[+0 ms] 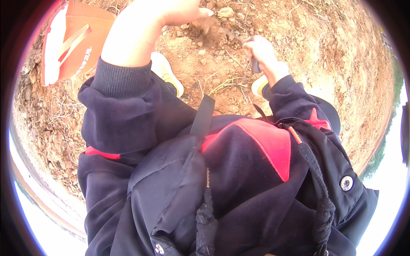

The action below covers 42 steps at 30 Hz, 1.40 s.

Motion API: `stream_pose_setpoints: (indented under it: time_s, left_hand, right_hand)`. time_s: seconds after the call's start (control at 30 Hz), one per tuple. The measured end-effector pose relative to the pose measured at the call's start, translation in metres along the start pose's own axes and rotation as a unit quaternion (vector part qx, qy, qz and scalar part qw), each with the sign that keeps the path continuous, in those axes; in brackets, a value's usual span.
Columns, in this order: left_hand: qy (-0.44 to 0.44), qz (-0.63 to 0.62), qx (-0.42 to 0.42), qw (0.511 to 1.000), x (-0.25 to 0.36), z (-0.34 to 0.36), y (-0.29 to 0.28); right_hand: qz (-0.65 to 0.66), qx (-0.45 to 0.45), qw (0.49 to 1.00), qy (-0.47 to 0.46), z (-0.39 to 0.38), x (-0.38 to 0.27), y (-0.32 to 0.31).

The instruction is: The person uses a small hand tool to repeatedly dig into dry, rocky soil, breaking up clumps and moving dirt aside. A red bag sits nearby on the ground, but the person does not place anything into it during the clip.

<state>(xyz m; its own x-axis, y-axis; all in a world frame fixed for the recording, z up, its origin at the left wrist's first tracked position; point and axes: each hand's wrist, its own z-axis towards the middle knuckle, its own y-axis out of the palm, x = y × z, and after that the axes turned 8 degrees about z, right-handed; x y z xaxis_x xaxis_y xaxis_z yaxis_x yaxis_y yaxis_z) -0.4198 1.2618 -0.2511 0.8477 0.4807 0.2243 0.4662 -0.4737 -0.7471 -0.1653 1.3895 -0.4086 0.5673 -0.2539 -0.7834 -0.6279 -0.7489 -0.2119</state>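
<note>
My right hand [261,52] is closed around the dark handle [256,66] of a small digging tool. The tool's thin metal part [234,36] slants up and left into loose soil [207,30], which is smeared by motion. Its working end cannot be made out. Across that patch, my left hand [181,13] reaches in at the upper edge, with one digit stretched toward the soil. The rest of its fingers are cut off by the frame; nothing shows in its grip.
An orange bag [83,42] with a pale strap lies on the ground at the left. My light shoes [167,74] are planted either side of a tuft of green and dry stalks [224,85]. Stones [225,12] and dry roots are scattered over the brown ground.
</note>
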Motion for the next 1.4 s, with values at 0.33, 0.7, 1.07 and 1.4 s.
stream_pose_setpoints:
  time_s: [0.33, 0.7, 1.07, 1.4]
  left_hand:
    - [0.102, 0.012, 0.141, 0.985, -0.006, -0.042, 0.006]
    - [0.127, 0.016, 0.150, 0.980, -0.016, -0.041, 0.007]
    - [0.116, 0.031, 0.148, 0.982, -0.015, -0.041, -0.001]
    - [0.130, -0.007, 0.148, 0.980, -0.018, -0.042, -0.002]
  right_hand:
    - [-0.205, -0.051, 0.977, -0.004, -0.042, -0.075, -0.047]
    - [-0.390, -0.073, 0.917, -0.035, -0.031, -0.018, 0.023]
    - [-0.260, -0.001, 0.966, -0.003, -0.012, 0.044, 0.035]
    - [-0.157, 0.106, 0.973, -0.133, -0.026, -0.010, 0.006]
